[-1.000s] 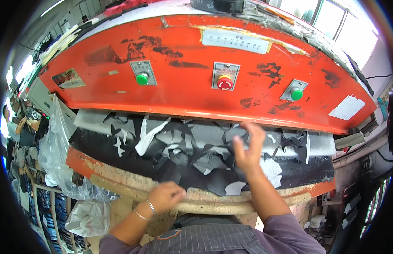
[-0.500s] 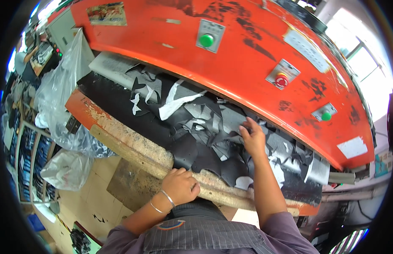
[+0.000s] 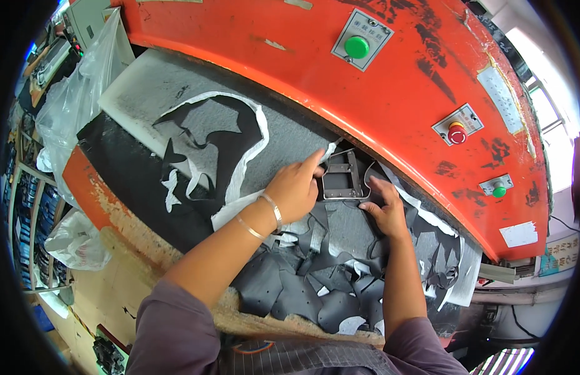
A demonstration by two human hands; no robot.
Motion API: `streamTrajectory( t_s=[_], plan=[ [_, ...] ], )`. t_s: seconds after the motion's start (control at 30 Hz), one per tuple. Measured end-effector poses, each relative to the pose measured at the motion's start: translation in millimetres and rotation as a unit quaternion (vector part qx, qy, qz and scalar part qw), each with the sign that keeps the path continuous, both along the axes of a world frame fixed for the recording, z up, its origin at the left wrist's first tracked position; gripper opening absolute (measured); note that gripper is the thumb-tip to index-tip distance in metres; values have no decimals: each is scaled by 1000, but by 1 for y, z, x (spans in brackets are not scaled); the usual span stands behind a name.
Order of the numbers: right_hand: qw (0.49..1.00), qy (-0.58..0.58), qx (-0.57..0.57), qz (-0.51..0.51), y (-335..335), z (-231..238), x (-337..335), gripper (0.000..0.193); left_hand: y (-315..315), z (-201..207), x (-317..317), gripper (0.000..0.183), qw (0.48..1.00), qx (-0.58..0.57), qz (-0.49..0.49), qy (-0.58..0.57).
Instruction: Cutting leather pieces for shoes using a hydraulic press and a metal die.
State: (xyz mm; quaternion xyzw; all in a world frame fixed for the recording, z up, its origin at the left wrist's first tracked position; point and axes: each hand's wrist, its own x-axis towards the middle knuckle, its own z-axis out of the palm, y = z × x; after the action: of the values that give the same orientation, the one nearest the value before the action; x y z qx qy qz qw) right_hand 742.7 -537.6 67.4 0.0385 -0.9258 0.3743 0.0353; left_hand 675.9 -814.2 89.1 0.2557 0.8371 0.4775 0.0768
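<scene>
A metal cutting die (image 3: 343, 177), an open frame with crossbars, stands on the grey cutting board (image 3: 140, 94) close under the orange machine beam. My left hand (image 3: 295, 190) is at the die's left side, fingers bent against its edge. At its right lower corner, my right hand (image 3: 387, 209) has thumb and fingers around the rim. Black sheet material with a white edge (image 3: 255, 140) lies left of my left hand, holes cut through it. Below my hands is a heap of black cut pieces (image 3: 302, 294). The fingertips are partly hidden at the die.
The orange machine beam (image 3: 252, 53) crosses above the board, bearing green buttons (image 3: 357, 47) and a red stop button (image 3: 457, 132). Clear plastic bags (image 3: 74, 125) hang at the left by a rack (image 3: 36, 219). More cut scraps (image 3: 437, 256) lie at the right.
My left hand has moved from the front edge up to the die, which now shows between both hands. Loose scraps have come off the board's middle; black pieces are heaped nearer me.
</scene>
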Motion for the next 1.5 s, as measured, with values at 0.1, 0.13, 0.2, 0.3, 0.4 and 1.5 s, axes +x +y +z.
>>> streamTrajectory(
  t_s=[0.1,0.13,0.2,0.3,0.4,1.5],
  plan=[
    [1000,-6,-10,-18,1,-4,0,61,15,-22,-17,63,999,-35,26,21],
    [999,10,40,-10,2,-3,1,58,20,-27,-18,66,997,-63,35,37],
    [997,22,75,-28,0,0,-3,53,21,-32,-19,68,997,-71,-1,41],
    [999,2,48,-21,1,2,-5,45,18,-32,-19,70,993,-93,-12,72],
    [998,20,58,-24,1,-1,-6,44,15,-30,-20,70,990,-98,-28,98],
    [984,90,-91,-128,3,-8,6,49,25,-13,-5,72,996,-74,37,18]
  ],
)
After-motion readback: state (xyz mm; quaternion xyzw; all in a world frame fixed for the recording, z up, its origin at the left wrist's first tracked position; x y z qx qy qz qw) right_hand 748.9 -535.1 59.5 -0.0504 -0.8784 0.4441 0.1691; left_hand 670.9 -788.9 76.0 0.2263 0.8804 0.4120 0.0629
